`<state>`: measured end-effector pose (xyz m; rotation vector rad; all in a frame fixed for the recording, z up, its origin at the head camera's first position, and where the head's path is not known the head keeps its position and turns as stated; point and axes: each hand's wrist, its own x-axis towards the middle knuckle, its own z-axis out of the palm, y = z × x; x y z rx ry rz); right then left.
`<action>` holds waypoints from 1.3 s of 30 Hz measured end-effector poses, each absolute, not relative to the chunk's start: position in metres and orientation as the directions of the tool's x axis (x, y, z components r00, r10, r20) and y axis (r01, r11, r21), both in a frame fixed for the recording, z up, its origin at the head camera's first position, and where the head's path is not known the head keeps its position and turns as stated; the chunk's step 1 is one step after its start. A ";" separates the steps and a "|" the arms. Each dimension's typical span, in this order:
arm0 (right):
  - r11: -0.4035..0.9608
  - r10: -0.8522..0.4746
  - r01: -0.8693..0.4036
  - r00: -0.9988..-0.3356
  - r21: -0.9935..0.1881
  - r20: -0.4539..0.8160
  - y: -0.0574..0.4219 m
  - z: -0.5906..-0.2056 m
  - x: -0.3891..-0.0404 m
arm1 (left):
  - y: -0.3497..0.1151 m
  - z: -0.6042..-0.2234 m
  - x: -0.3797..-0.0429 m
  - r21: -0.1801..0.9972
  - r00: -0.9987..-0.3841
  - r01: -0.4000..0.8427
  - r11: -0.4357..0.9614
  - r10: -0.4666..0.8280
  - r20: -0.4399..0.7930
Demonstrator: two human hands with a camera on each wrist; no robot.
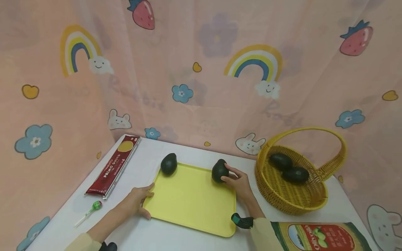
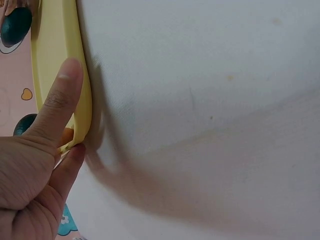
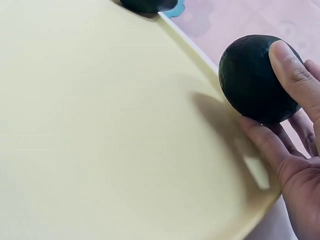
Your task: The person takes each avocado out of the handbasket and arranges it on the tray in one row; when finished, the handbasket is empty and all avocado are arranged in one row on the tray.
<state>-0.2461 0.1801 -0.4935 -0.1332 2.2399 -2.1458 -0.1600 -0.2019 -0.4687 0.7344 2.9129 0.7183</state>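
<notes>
A yellow tray [image 1: 191,202] lies on the table. My left hand [image 1: 137,202] grips its left side; in the left wrist view the thumb [image 2: 57,100] lies over the rim and a finger touches the corner. My right hand [image 1: 238,183] holds a dark green avocado [image 1: 220,170] by the tray's far right corner, thumb on one side and fingers around the other. In the right wrist view that avocado [image 3: 255,80] is above the rim, with a shadow on the tray. Another avocado [image 1: 169,164] sits at the tray's far left corner.
A yellow wicker basket [image 1: 292,205] with a tall handle stands at the right, two avocados [image 1: 295,175] inside. A red spaghetti pack [image 1: 114,167] and a green lollipop [image 1: 96,205] lie at the left. An olive-picture bag [image 1: 320,237] lies at the front right. A patterned curtain [image 1: 188,118] hangs behind.
</notes>
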 end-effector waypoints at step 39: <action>-0.045 -0.206 -0.062 -0.976 -0.997 0.070 0.116 -0.493 -0.265 | -0.204 -0.471 -0.163 0.458 -0.870 0.467 0.756 0.485 0.087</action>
